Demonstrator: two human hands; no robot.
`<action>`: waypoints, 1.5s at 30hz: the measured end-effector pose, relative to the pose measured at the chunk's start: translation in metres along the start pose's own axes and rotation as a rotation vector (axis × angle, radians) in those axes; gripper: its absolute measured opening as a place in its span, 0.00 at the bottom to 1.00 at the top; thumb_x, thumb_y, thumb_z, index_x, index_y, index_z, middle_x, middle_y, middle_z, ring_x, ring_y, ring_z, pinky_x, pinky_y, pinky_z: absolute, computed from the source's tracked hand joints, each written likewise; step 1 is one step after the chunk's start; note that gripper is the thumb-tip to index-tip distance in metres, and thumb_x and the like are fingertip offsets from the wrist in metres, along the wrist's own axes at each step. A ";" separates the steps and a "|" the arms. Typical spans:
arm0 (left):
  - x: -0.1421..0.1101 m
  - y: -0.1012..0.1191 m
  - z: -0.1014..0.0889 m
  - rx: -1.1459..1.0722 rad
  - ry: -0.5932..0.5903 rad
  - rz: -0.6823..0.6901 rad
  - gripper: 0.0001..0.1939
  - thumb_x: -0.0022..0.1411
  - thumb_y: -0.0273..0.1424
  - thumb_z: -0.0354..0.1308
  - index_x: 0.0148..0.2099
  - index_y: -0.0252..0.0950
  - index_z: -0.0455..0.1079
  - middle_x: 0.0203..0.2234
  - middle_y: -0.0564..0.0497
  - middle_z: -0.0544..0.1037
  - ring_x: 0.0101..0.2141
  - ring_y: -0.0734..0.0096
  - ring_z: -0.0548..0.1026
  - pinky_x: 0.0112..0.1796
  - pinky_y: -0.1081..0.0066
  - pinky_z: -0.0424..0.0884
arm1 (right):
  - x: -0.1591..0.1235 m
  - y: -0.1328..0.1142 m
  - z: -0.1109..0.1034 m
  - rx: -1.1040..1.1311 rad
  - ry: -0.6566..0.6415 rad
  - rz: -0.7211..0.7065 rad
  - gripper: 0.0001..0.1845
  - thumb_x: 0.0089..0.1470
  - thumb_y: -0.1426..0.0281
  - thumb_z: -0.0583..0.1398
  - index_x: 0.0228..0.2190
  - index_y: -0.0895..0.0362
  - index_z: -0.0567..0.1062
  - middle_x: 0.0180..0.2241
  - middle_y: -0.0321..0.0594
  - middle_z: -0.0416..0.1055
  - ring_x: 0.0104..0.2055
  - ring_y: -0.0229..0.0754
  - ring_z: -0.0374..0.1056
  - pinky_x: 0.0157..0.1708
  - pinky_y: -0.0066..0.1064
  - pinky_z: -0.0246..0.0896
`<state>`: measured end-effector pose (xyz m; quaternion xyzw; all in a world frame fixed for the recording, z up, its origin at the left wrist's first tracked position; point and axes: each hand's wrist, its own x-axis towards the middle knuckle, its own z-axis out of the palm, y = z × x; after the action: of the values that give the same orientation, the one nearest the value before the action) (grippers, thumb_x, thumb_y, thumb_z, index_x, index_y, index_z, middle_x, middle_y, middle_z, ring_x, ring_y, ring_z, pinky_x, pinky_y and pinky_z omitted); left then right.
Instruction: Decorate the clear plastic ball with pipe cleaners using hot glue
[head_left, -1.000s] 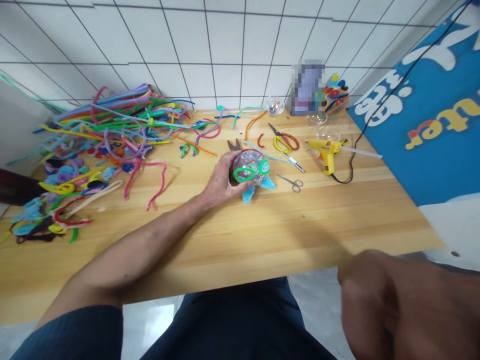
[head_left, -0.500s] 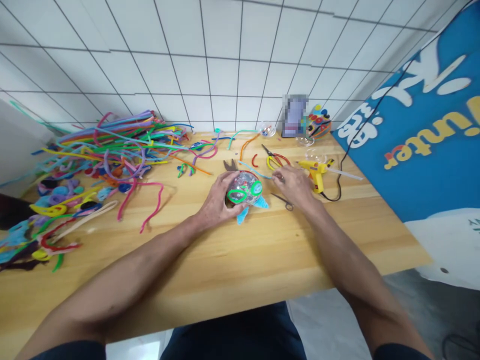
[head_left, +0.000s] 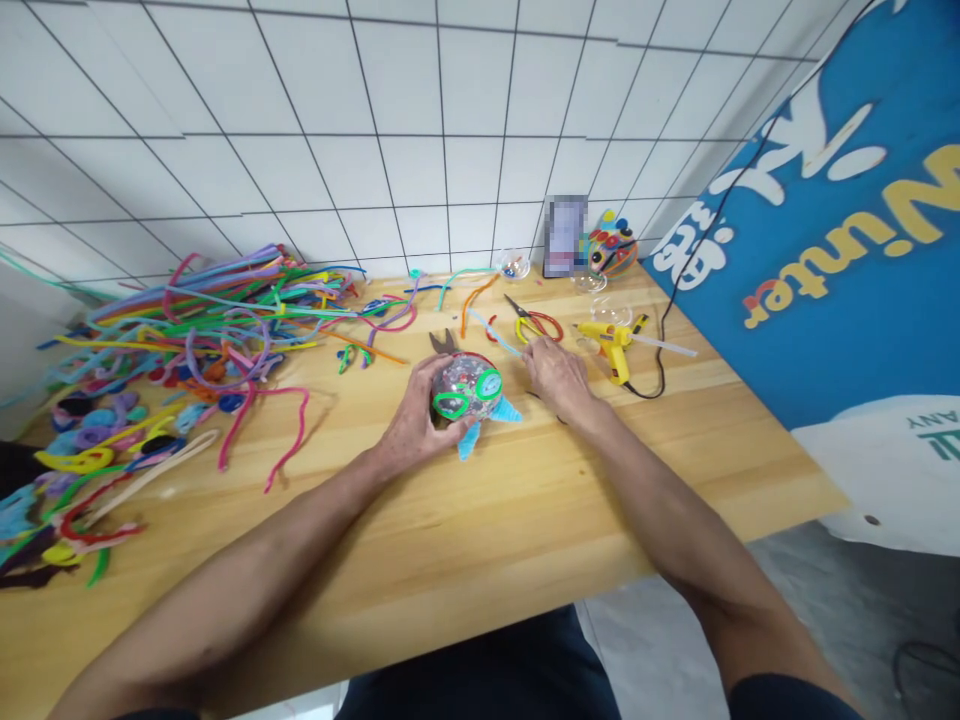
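My left hand (head_left: 418, 412) is wrapped round the left side of a clear ball (head_left: 469, 382) with glittery filling. Two green pipe-cleaner rings sit on the ball's front like eyes, and light-blue fins (head_left: 507, 411) stick out below. To the right, my right hand (head_left: 559, 378) is closed, its fingertips pinching the near end of a thin light-blue pipe cleaner (head_left: 493, 332) that slants up and left. Pliers (head_left: 442, 342) lie just behind the ball. Small dark scissors (head_left: 534, 395) are mostly hidden under my right hand.
Behind my right hand lie yellow-and-red-handled scissors (head_left: 536, 322), with a yellow glue gun (head_left: 613, 350) and its cord farther right. A propped phone (head_left: 564, 238), clear half-shells (head_left: 514, 264) and a decorated ball (head_left: 611, 243) stand by the wall. Pipe cleaners (head_left: 217, 300) heap up at left.
The view has shifted a little. My right hand has moved slightly toward the ball, and the light-blue pipe cleaner has lifted with it. My left hand still holds the ball.
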<state>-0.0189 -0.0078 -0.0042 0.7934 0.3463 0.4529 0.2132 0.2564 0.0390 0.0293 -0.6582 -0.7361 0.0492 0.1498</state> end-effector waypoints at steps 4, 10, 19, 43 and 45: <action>-0.001 -0.001 0.001 -0.022 -0.013 -0.036 0.45 0.66 0.44 0.71 0.75 0.41 0.54 0.68 0.35 0.65 0.69 0.42 0.69 0.69 0.42 0.70 | -0.008 0.002 -0.005 0.216 0.118 -0.047 0.11 0.73 0.65 0.56 0.50 0.52 0.77 0.46 0.48 0.85 0.49 0.55 0.80 0.46 0.42 0.73; -0.002 -0.002 0.001 -0.051 -0.017 -0.059 0.44 0.66 0.44 0.71 0.75 0.42 0.53 0.68 0.36 0.64 0.69 0.43 0.68 0.69 0.41 0.69 | -0.024 0.001 -0.008 0.493 0.273 -0.236 0.11 0.72 0.62 0.57 0.42 0.50 0.79 0.41 0.44 0.83 0.44 0.50 0.77 0.49 0.42 0.72; -0.001 -0.002 0.002 -0.042 0.001 -0.064 0.44 0.67 0.45 0.71 0.76 0.42 0.54 0.68 0.35 0.66 0.69 0.43 0.69 0.68 0.41 0.70 | -0.031 -0.013 -0.017 0.883 0.304 -0.103 0.21 0.63 0.49 0.65 0.28 0.52 0.76 0.28 0.35 0.71 0.32 0.41 0.66 0.35 0.35 0.63; 0.011 0.005 0.005 0.085 0.042 -0.115 0.45 0.61 0.47 0.76 0.73 0.40 0.63 0.62 0.37 0.75 0.61 0.45 0.76 0.63 0.46 0.74 | -0.046 -0.033 -0.019 1.261 0.275 -0.040 0.20 0.56 0.49 0.73 0.36 0.51 0.80 0.29 0.36 0.83 0.26 0.39 0.75 0.26 0.31 0.71; 0.011 0.005 0.007 0.093 0.047 -0.132 0.46 0.60 0.49 0.76 0.73 0.40 0.63 0.62 0.37 0.75 0.61 0.44 0.76 0.63 0.46 0.73 | -0.049 -0.038 -0.023 1.242 0.204 -0.061 0.20 0.57 0.49 0.73 0.36 0.52 0.80 0.29 0.36 0.83 0.27 0.40 0.76 0.27 0.31 0.72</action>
<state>-0.0077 -0.0027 0.0019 0.7671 0.4236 0.4396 0.1973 0.2312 -0.0166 0.0533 -0.4285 -0.5705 0.4002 0.5751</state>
